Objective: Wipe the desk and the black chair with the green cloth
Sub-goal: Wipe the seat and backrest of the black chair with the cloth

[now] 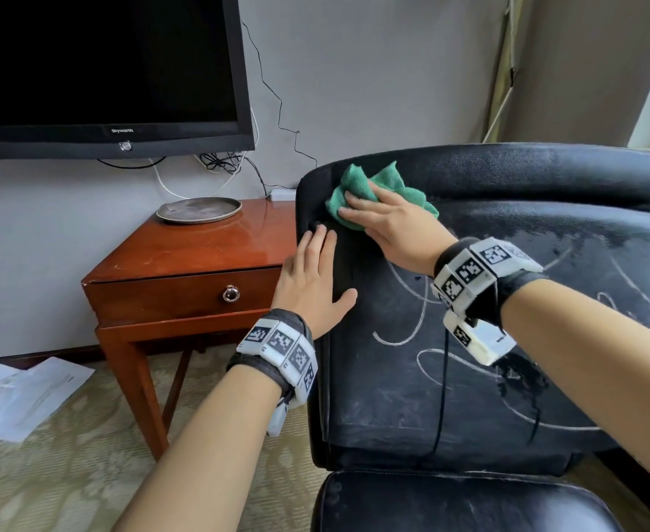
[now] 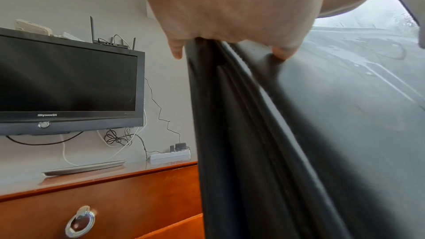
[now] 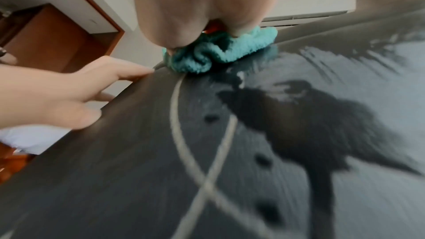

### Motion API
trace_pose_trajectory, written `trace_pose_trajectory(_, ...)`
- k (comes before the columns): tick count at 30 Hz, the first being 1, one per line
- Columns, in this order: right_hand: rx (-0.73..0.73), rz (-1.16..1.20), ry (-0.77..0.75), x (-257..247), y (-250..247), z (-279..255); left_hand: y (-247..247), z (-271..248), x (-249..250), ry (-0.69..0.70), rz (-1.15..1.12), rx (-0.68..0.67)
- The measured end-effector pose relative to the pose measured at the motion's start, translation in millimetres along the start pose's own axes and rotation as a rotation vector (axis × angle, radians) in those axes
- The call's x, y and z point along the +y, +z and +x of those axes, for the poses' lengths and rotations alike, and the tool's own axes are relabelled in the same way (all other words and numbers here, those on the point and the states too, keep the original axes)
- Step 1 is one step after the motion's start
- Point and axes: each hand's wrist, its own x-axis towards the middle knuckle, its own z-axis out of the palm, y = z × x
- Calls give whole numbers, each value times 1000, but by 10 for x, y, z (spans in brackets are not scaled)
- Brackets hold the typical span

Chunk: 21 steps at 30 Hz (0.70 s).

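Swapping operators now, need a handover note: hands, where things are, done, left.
Right hand: fingers flat, pressing the green cloth on the black chair backrest, upper left corner.
Left hand: open, bracing the backrest's left edge.
Done: dark wiped patch along the top of the backrest.
Left: white scribble marks lower down. Cannot tell if the wooden desk, with a metal plate on it, has been wiped.

Bare forearms, seemingly marker-tagged wristbands [image 1: 279, 349]
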Motion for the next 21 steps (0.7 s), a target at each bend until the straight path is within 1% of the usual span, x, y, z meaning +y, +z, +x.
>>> trace_pose_trajectory(2, -28, -37, -37, -32, 60, -100, 54, -62, 53, -12, -10, -28)
trace_pose_trajectory(5, -50, -84, -27, -11, 53, -72, 57, -125, 125, -41, 19, -64)
trace_pose_trajectory(7, -31, -63, 60, -27, -1, 48, 52, -119, 115, -18, 41, -110)
trace_pose_trajectory(10, 73, -7, 277, -74, -66, 346, 9, -110, 72, 8, 68, -150)
trace_pose_trajectory(11, 85, -3, 315, -94, -62, 464, 5, -108, 56, 14, 73, -169)
trace_pose_trajectory(12, 90, -9, 322, -123, -52, 563, 9, -106, 40, 13, 71, -192)
trace_pose_trajectory(14, 84, -23, 279, -176, -11, 689, 10, -98, 12, 8, 76, -220)
trace_pose_trajectory(16, 55, -13, 190, -191, 25, 683, 14, -102, 6, 13, 73, -219)
trace_pose_trajectory(19, 4, -79, -76, -154, 105, 471, 22, -118, 15, 14, 82, -200)
trace_pose_trajectory(20, -8, -104, -138, -131, 135, 381, 27, -128, 25, 14, 91, -194)
trace_pose_trajectory(21, -24, -111, -161, -129, 145, 296, 30, -135, 34, 15, 95, -194)
